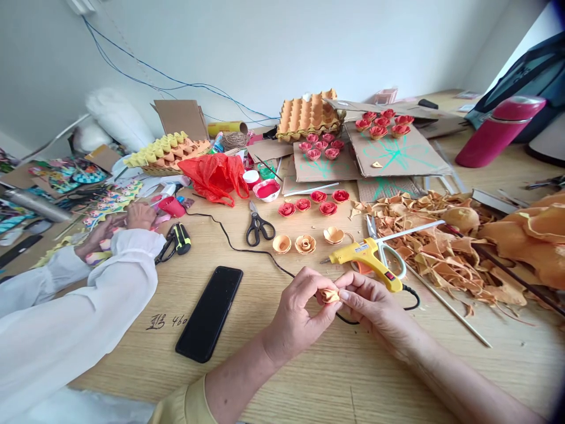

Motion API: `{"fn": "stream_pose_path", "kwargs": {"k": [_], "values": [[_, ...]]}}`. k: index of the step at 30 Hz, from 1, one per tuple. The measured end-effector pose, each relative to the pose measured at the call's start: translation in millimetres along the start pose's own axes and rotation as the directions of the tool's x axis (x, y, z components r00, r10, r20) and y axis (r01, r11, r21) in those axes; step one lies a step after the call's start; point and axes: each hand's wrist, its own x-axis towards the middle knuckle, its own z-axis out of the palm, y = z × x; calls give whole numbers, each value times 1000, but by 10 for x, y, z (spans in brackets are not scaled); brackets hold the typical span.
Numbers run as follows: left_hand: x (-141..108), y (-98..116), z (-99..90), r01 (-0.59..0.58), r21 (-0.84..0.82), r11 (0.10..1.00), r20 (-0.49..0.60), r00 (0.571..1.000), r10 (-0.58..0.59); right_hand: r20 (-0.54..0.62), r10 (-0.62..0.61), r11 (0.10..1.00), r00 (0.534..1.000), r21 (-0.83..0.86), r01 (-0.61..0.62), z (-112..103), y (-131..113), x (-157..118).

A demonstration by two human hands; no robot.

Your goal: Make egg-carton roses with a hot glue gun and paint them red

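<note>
Orange paper-pulp rosebud [329,295] sits, from where I stand, pinched between the fingertips of the left hand [296,315] and right hand [375,306], both touching it, just in front of the yellow glue gun [362,255], whose nozzle [325,260] points left.
</note>
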Motion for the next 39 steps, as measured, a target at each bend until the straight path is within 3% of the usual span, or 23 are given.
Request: {"fn": "stream_pose_path", "kwargs": {"k": [9, 18, 26, 33, 39], "values": [[6, 22, -18, -6, 0, 1000, 1, 1000, 6, -41, 1, 1000, 999, -1, -1, 44, -1, -24], [8, 24, -18, 17, -9, 1000, 3, 1000, -17, -25, -21, 1000, 999, -5, 21, 72, -21, -30], [12, -8, -46, -30, 28, 999, 35, 999, 29, 2, -63, 997, 998, -42, 63, 61, -24, -14], [4, -15, -35, 40, -8, 999, -34, 999, -40, 12, -14, 999, 1000, 39, 14, 38, -18, -8], [14, -3, -56, -9, 50, 999, -51, 999, 12, 43, 1, 997, 999, 76, -4, 38, -12, -27]]}}
